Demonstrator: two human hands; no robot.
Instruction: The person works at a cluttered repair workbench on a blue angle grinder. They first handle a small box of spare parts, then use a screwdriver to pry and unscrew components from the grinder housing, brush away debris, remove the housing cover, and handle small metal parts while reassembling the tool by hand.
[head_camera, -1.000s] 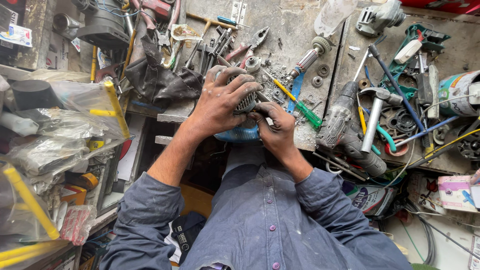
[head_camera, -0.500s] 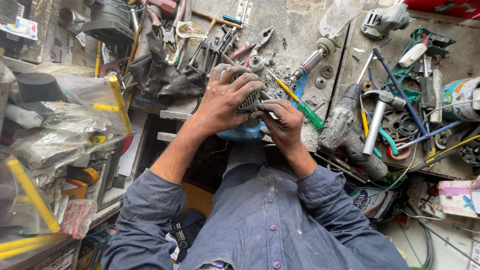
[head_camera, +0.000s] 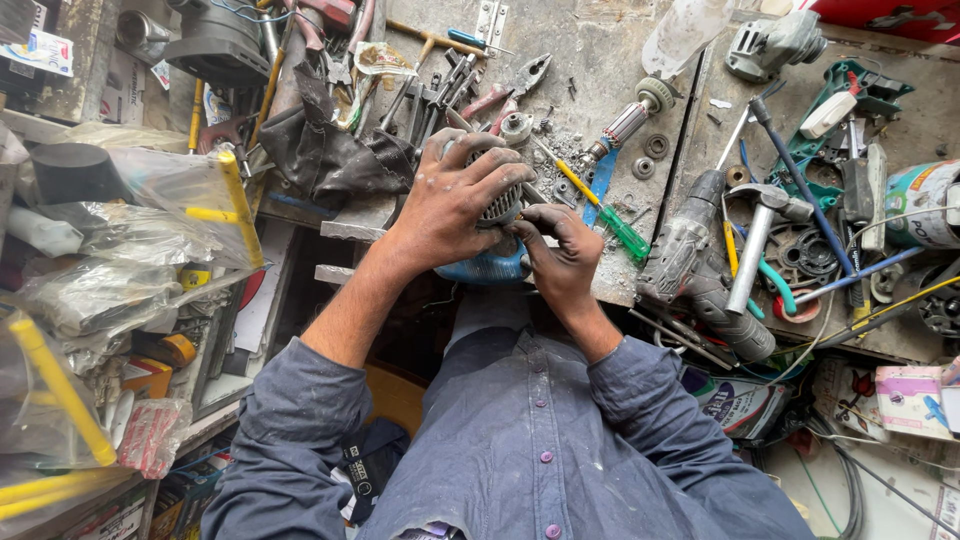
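Tightly hemmed by tools, left hand (head_camera: 450, 205) and right hand (head_camera: 562, 250) clamp the motor housing (head_camera: 497, 225) at bench edge (head_camera: 360, 228).

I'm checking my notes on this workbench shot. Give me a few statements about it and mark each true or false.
1. The left hand covers a ribbed grey motor part. True.
2. The right hand holds the hammer. False: the hammer lies alone on the bench, right of both hands.
3. A green-handled screwdriver lies beside the right hand. True.
4. The person wears a red shirt. False: it is a dark blue shirt.
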